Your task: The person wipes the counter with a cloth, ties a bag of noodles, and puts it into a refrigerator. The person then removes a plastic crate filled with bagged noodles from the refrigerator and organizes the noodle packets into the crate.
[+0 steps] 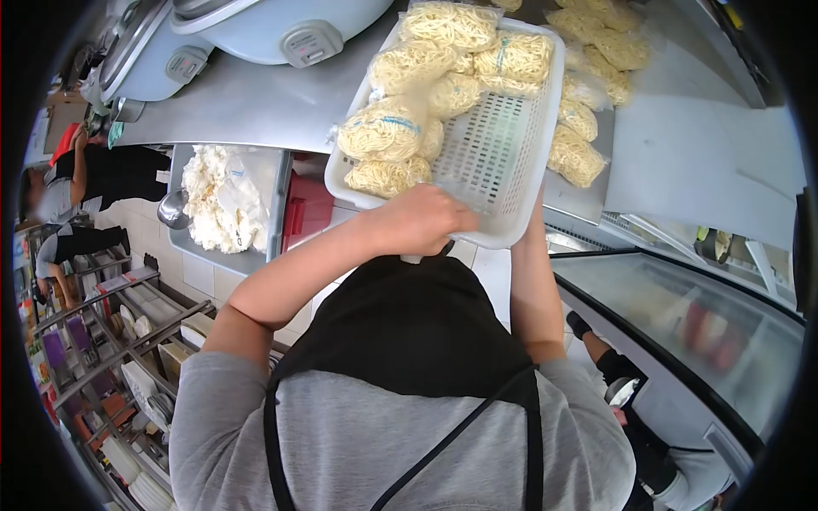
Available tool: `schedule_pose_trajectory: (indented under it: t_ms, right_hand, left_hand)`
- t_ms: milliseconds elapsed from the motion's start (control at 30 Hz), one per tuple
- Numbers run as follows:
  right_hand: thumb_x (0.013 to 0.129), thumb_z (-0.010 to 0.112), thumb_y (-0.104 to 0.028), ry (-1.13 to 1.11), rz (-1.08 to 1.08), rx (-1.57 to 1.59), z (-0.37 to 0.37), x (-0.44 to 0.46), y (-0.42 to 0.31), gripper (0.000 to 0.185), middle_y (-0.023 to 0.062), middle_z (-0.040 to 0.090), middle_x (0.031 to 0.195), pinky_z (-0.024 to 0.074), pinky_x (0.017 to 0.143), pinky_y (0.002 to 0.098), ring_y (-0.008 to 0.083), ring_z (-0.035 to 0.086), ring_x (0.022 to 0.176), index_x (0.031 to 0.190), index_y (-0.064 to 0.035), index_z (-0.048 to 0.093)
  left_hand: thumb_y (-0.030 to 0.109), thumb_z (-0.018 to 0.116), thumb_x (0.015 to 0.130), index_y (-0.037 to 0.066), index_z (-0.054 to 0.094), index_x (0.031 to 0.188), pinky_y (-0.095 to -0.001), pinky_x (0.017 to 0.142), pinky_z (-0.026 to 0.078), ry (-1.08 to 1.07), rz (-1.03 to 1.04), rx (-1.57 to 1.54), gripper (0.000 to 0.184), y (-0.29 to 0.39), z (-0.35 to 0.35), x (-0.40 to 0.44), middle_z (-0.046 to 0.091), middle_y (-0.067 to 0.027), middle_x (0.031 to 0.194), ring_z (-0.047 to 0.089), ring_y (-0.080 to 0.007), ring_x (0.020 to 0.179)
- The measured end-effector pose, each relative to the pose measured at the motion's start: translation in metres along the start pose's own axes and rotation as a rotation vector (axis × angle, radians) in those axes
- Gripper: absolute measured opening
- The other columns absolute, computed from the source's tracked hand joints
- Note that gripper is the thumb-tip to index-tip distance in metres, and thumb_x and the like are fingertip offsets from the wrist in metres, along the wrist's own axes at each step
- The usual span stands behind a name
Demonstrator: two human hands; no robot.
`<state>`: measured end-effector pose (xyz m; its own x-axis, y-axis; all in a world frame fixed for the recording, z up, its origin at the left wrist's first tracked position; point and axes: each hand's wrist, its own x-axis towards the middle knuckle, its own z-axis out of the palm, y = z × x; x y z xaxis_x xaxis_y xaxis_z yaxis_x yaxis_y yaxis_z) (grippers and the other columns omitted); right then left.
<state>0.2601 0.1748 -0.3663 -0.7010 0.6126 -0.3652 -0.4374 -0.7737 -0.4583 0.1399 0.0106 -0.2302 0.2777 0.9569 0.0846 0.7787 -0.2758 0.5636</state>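
Observation:
A white perforated basket [503,153] is tilted at the counter's edge, with bagged noodles [388,128] heaped in its left and upper parts. The lower right of its floor shows bare. My left hand [422,220] is closed at the basket's near edge, its fingers curled and partly blurred; what it grips, if anything, cannot be made out. On the right side, my right hand [538,200] is mostly hidden behind the basket wall, with only the wrist region showing below it. More noodle bags [575,156] lie on the counter right of the basket.
Two pale blue cookers [256,30] stand at the upper left of the steel counter [264,106]. Below it, a tray [277,200] holds white food and a ladle. An open glass door [690,328] is at the right. People stand at the far left and lower right; a rack fills the lower left.

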Motion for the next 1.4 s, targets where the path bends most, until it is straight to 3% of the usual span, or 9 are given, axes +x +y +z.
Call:
schedule_pose_trajectory:
  t_ms: [433,500,667,867,1000,1100,1200,1333,1400]
  right_hand:
    - [0.088,0.040,-0.019,-0.032,-0.016,0.013,-0.002,0.019,0.005,0.038,0.0143,0.050,0.115,0.0437,0.084,0.0344,0.0235,0.051,0.102,0.120,0.0010,0.042]
    - [0.088,0.040,-0.019,-0.016,-0.006,0.045,-0.013,0.010,0.023,0.038,0.0144,0.050,0.115,0.0439,0.084,0.0344,0.0235,0.051,0.101,0.120,0.0011,0.042]
    - [0.087,0.041,-0.020,0.196,0.011,0.006,0.032,-0.069,0.050,0.038,0.0156,0.052,0.112,0.0465,0.080,0.0342,0.0239,0.054,0.096,0.117,0.0030,0.043]
    - [0.087,0.041,-0.018,-0.029,0.074,-0.054,0.014,-0.026,0.029,0.034,0.0133,0.055,0.103,0.0483,0.075,0.0348,0.0243,0.056,0.092,0.113,0.0018,0.047]
    - [0.087,0.042,-0.018,0.130,0.018,-0.014,-0.026,-0.024,0.069,0.031,0.0129,0.056,0.099,0.0487,0.072,0.0352,0.0242,0.057,0.090,0.111,0.0013,0.048]
    - [0.086,0.045,-0.015,0.174,0.174,-0.340,0.023,-0.089,0.044,0.032,0.0143,0.055,0.103,0.0480,0.073,0.0349,0.0239,0.056,0.091,0.112,0.0027,0.047]
    - [0.086,0.044,-0.011,0.253,-0.173,-0.438,0.046,-0.110,0.013,0.031,0.0164,0.054,0.108,0.0456,0.080,0.0343,0.0237,0.055,0.096,0.114,0.0016,0.046]
    - [0.074,0.046,0.001,0.171,-0.926,-1.868,-0.009,-0.047,0.042,0.040,0.0150,0.049,0.117,0.0321,0.096,0.0415,0.0309,0.042,0.113,0.114,-0.0037,0.049]
    - [0.070,0.046,0.003,0.052,-0.897,-2.083,-0.018,-0.040,0.039,0.044,0.0147,0.049,0.117,0.0311,0.096,0.0429,0.0320,0.041,0.115,0.113,-0.0038,0.050]
  left_hand:
    - [0.000,0.051,0.060,0.011,0.058,0.091,-0.0390,0.060,0.045,-0.064,0.044,-0.007,0.034,-0.014,0.012,-0.009,0.060,-0.0088,0.080,0.057,-0.0291,0.073]
    - [0.002,0.051,0.062,0.006,0.057,0.077,-0.0387,0.058,0.045,0.031,0.057,0.028,0.017,-0.019,0.013,-0.005,0.059,-0.0098,0.070,0.058,-0.0281,0.068]
    - [0.002,0.051,0.063,0.006,0.057,0.080,-0.0382,0.059,0.046,0.058,0.051,0.044,0.018,-0.029,0.011,-0.010,0.060,-0.0089,0.071,0.059,-0.0274,0.068]
    - [0.003,0.052,0.063,0.007,0.058,0.083,-0.0380,0.061,0.046,0.031,0.064,0.051,0.021,-0.034,0.011,-0.013,0.059,-0.0091,0.072,0.058,-0.0278,0.069]
    - [0.004,0.053,0.062,0.008,0.058,0.083,-0.0383,0.063,0.045,0.022,0.011,0.088,0.022,-0.041,0.005,-0.012,0.059,-0.0092,0.073,0.058,-0.0278,0.072]
    - [0.003,0.053,0.062,0.009,0.059,0.086,-0.0382,0.064,0.045,-0.027,-0.067,0.174,0.026,-0.054,-0.002,-0.011,0.059,-0.0088,0.076,0.058,-0.0271,0.072]
    - [0.003,0.054,0.061,0.010,0.060,0.088,-0.0382,0.066,0.045,-0.003,-0.092,0.161,0.029,-0.078,-0.002,-0.009,0.060,-0.0075,0.079,0.058,-0.0270,0.076]
    - [0.001,0.054,0.057,0.011,0.062,0.087,-0.0383,0.063,0.045,0.050,-0.106,0.153,0.032,-0.087,-0.002,-0.003,0.061,-0.0073,0.078,0.057,-0.0280,0.075]
    - [0.003,0.056,0.060,0.009,0.062,0.084,-0.0381,0.064,0.045,0.044,-0.135,0.155,0.026,-0.086,-0.004,-0.001,0.061,-0.0071,0.077,0.057,-0.0281,0.076]
